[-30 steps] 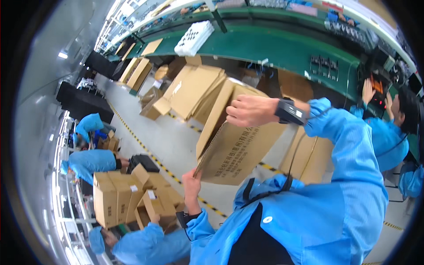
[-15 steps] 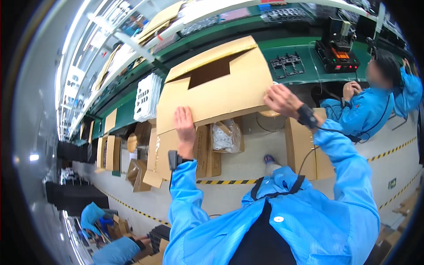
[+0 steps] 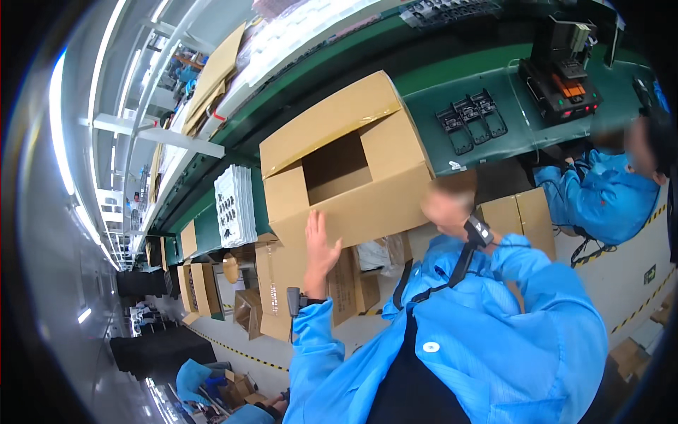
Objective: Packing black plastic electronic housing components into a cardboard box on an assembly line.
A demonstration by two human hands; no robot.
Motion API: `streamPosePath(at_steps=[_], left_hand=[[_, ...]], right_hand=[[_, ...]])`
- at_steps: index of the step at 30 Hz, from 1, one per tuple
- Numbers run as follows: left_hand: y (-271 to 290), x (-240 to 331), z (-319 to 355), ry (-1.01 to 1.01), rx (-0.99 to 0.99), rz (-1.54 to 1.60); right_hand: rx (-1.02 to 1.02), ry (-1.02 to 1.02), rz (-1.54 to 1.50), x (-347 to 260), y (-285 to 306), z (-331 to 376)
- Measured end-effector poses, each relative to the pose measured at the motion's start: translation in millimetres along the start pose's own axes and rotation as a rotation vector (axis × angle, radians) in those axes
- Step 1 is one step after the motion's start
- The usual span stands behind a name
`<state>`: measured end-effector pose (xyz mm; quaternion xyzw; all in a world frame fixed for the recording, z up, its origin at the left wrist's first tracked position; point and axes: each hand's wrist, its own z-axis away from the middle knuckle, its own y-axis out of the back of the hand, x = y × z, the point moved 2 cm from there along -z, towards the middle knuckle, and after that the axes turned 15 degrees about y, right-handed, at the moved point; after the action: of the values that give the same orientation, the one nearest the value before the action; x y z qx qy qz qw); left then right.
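The left hand (image 3: 319,244) presses its spread, open fingers (image 3: 313,220) flat against the near side of a large open cardboard box (image 3: 346,166), gripping nothing. The right hand (image 3: 446,205) is blurred at the box's lower right corner; whether its fingers grip cannot be told. The box is raised before the green table (image 3: 487,85), beyond which another person in blue (image 3: 600,198) sits.

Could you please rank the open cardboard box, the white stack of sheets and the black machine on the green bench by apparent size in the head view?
1. Open cardboard box, by far the largest.
2. White stack of sheets and black machine: alike; the curved rim makes their order unsure.
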<state>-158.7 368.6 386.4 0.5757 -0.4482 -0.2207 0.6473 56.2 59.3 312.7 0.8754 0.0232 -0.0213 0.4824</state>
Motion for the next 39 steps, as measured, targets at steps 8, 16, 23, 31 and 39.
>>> streamPosePath(at_steps=[8, 16, 23, 31, 39], left_hand=[[5.1, 70.3, -101.5, -0.078, -0.381, -0.268], [-9.8, 63.3, -130.0, -0.102, -0.472, -0.143], [-27.8, 66.3, -110.5, -0.163, -0.337, -0.176], [-26.8, 69.1, -106.6, -0.185, -0.670, -0.052], [-24.8, 66.3, -118.6, -0.148, -0.769, -0.120]], right_hand=[[-0.103, -0.232, -0.404, 13.6, 16.4, -8.4], [-0.527, -0.382, -0.604, 66.0, 38.1, -18.4], [0.139, -0.270, -0.813, 67.6, 69.0, -139.3], [-0.836, -0.140, -0.140, 67.3, -55.3, -213.2], [-0.112, -0.013, -0.301, 89.7, 84.2, -217.3]])
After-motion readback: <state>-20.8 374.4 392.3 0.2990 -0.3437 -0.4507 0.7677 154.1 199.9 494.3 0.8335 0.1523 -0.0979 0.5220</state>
